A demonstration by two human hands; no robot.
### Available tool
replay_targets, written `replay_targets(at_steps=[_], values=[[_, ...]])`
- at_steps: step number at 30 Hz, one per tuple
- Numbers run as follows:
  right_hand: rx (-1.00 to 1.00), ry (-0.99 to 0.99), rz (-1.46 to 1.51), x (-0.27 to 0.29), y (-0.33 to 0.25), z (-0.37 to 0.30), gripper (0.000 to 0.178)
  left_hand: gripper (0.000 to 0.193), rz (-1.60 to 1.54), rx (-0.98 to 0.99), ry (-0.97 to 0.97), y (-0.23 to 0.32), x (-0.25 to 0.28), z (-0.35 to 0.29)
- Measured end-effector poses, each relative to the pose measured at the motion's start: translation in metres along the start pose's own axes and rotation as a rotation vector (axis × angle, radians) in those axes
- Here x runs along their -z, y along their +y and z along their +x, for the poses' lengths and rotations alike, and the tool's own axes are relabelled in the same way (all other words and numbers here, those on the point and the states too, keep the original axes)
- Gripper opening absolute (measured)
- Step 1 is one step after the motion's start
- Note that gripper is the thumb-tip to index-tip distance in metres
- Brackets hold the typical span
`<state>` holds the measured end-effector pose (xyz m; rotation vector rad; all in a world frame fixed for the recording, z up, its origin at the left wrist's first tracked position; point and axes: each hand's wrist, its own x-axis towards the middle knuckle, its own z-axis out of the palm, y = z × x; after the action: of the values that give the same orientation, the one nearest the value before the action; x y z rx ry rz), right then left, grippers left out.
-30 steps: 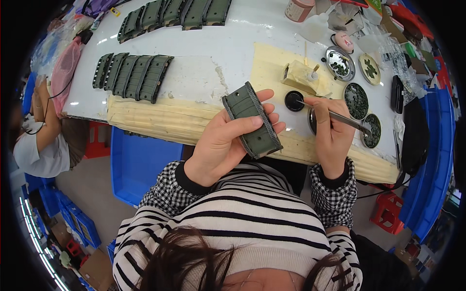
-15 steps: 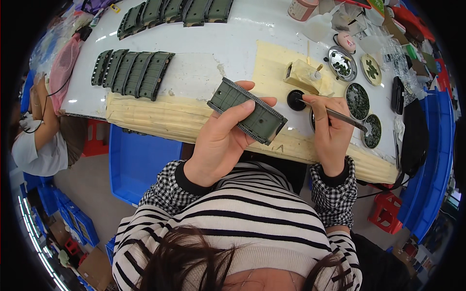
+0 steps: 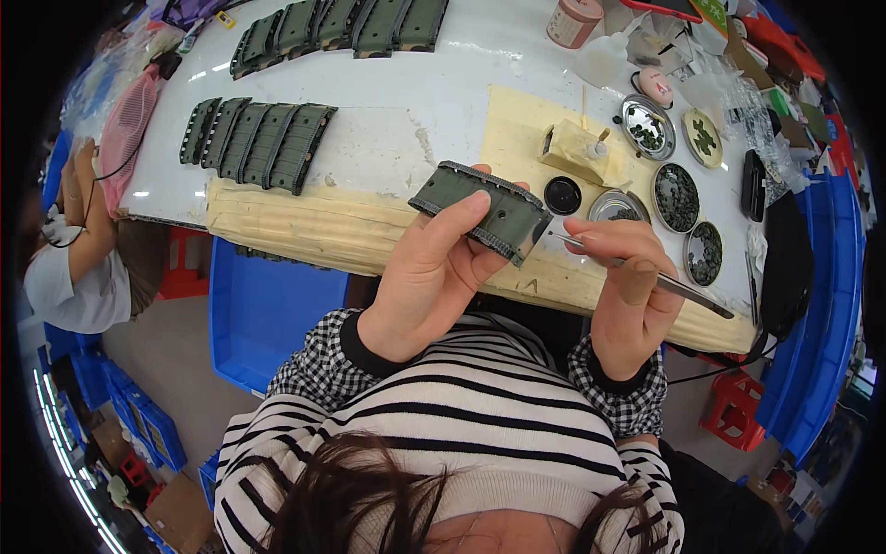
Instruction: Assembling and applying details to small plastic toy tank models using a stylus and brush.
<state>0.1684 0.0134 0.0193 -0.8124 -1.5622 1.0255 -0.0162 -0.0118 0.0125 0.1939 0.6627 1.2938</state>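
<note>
My left hand (image 3: 415, 286) grips a dark green ribbed panel (image 3: 510, 214), thumb on top and fingers underneath. The panel is short and rectangular, with toothed long edges and small holes, and is tilted in front of my chest. In my right hand (image 3: 635, 309) is a pair of metal tweezers (image 3: 694, 292), pinched between thumb and fingers. Its tip is close to the panel's right end, slightly apart from it. Whether the tips hold anything is too small to tell. Just beyond lies a small black round dish (image 3: 562, 195), with a metal dish (image 3: 616, 207) of small green pieces beside it.
Round tins (image 3: 678, 196) of small green pieces stand at right, near a yellow tape-wrapped block (image 3: 583, 152). Similar green panels (image 3: 263, 143) lie in rows at left. A blue bin (image 3: 268, 319) is below the table; another person (image 3: 74, 268) sits far left.
My right hand has drawn the tweezers away from the black dish, toward me and the panel, uncovering the metal dish. The panel has shifted slightly right and turned a little in my left hand.
</note>
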Motion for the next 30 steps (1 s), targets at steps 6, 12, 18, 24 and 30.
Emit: replay_targets(at_steps=[6,12,18,24,30], values=[[-0.138,0.075,0.239,-0.0093,0.0023,0.0017,0.043,0.035,0.011,-0.011,-0.004,-0.0026,-0.0003,-0.0012],[-0.126,0.058,0.233,-0.0098,0.0038,0.0015,0.041,0.036,0.036,-0.019,0.001,-0.0032,-0.0014,-0.0027],[-0.116,0.054,0.219,-0.0099,0.0044,0.001,0.036,0.036,0.063,-0.015,-0.007,-0.0025,-0.002,-0.0034],[-0.1,0.048,0.214,-0.0094,0.0053,0.0012,0.034,0.036,0.083,-0.011,-0.014,-0.0025,-0.0016,-0.0035],[-0.096,0.043,0.183,-0.009,0.0049,0.0019,0.032,0.037,0.089,-0.02,0.002,-0.0031,-0.0025,-0.0033]])
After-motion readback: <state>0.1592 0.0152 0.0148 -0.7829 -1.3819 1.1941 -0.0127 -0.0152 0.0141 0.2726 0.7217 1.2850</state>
